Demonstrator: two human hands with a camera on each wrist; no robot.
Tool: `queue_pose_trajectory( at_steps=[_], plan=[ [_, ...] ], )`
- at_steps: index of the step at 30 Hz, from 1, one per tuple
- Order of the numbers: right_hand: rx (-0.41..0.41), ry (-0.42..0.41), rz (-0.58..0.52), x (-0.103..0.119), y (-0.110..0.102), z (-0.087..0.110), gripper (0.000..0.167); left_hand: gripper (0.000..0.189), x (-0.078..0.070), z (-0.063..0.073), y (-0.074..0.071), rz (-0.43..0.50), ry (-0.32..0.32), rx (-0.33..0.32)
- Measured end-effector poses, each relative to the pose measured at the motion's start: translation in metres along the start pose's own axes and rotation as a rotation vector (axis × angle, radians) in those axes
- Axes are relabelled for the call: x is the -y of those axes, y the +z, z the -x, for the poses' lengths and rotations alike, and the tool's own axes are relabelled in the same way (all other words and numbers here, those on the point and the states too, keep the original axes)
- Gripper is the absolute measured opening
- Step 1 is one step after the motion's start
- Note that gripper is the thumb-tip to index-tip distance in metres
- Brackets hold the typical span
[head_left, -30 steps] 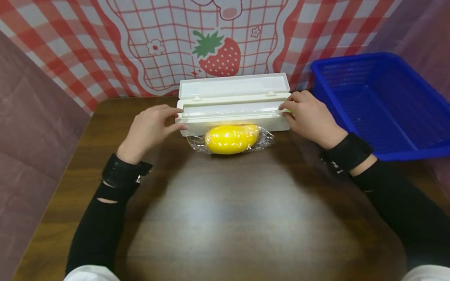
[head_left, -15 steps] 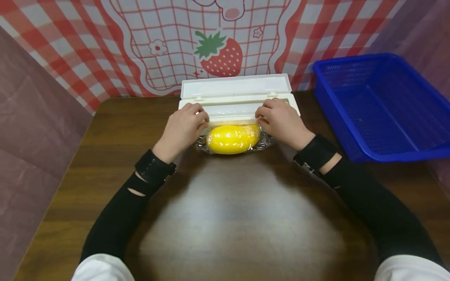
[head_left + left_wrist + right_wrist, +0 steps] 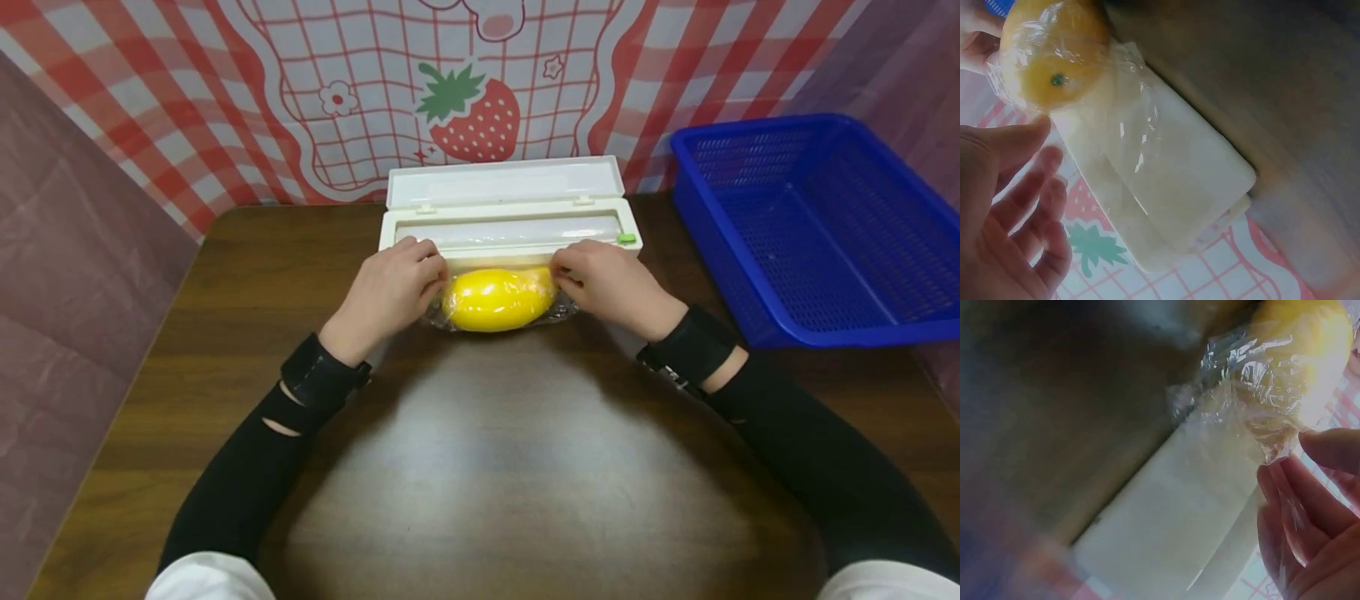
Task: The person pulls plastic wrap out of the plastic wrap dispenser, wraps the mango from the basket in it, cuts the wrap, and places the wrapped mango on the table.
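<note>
A yellow, oblong fruit (image 3: 497,300), its exact kind unclear, lies against the front of a white cling film dispenser (image 3: 495,258). Clear cling film (image 3: 1254,369) covers the fruit and bunches at its ends. At the fruit's left end, my left hand (image 3: 393,287) has its thumb and fingers drawn together at the film; the thumb tip meets the wrap in the left wrist view. My right hand (image 3: 611,287) pinches gathered film at the other end, with a strand running down across the fingers. The dispenser's lid (image 3: 502,182) stands open behind its film roll (image 3: 517,231).
A green slider (image 3: 627,238) sits at the dispenser's right end. To the right stands a blue perforated basket (image 3: 738,246), overhanging the table's (image 3: 480,467) right part. A checked strawberry cloth (image 3: 360,125) hangs directly behind the dispenser.
Both hands have come inward from the dispenser's ends, then down toward me to the fruit's two ends. The film is drawn in closer there. The green slider has come into sight.
</note>
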State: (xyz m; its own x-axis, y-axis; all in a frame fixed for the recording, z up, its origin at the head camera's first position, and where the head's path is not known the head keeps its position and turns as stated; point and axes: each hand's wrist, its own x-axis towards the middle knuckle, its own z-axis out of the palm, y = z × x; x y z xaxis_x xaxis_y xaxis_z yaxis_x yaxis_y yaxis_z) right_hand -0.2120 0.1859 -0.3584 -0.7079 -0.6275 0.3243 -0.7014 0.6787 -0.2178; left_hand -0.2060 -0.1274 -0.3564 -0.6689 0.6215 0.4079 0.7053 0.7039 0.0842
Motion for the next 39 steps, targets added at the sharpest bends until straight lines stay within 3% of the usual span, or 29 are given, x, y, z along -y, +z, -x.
queue_pose_trajectory(
  at_steps=[8,13,20,23,26,28,30,34,39],
  plan=[
    [0.003,-0.059,0.009,-0.009,0.009,0.009,0.005,0.006,-0.002,0.007,0.003,-0.029,0.015,0.050],
    [-0.008,-0.053,-0.009,-0.011,0.011,0.011,0.006,0.004,-0.002,0.012,0.005,-0.022,0.006,0.067],
    [0.000,-0.026,-0.067,-0.008,0.012,0.015,0.007,0.019,-0.003,0.012,-0.005,0.128,-0.125,0.185],
    [0.017,-0.003,-0.095,-0.005,0.012,0.015,0.010,0.026,-0.004,0.009,-0.010,0.146,-0.158,0.177],
    [0.029,0.001,-0.110,-0.002,0.012,0.014,0.011,0.027,-0.009,0.005,-0.010,0.114,-0.136,0.092],
    [0.030,-0.004,-0.115,0.001,0.012,0.014,0.010,0.032,-0.017,0.003,-0.008,0.091,-0.090,0.034],
    [0.029,-0.005,-0.115,0.003,0.012,0.014,0.010,0.043,-0.028,0.001,-0.004,0.054,-0.034,0.019],
    [0.038,0.012,-0.099,0.007,0.012,0.013,0.009,0.074,-0.052,-0.002,0.010,-0.051,0.042,0.096],
    [0.018,0.038,-0.014,0.011,0.013,0.014,0.010,0.090,-0.061,-0.004,0.024,-0.105,-0.024,0.165]
  ],
)
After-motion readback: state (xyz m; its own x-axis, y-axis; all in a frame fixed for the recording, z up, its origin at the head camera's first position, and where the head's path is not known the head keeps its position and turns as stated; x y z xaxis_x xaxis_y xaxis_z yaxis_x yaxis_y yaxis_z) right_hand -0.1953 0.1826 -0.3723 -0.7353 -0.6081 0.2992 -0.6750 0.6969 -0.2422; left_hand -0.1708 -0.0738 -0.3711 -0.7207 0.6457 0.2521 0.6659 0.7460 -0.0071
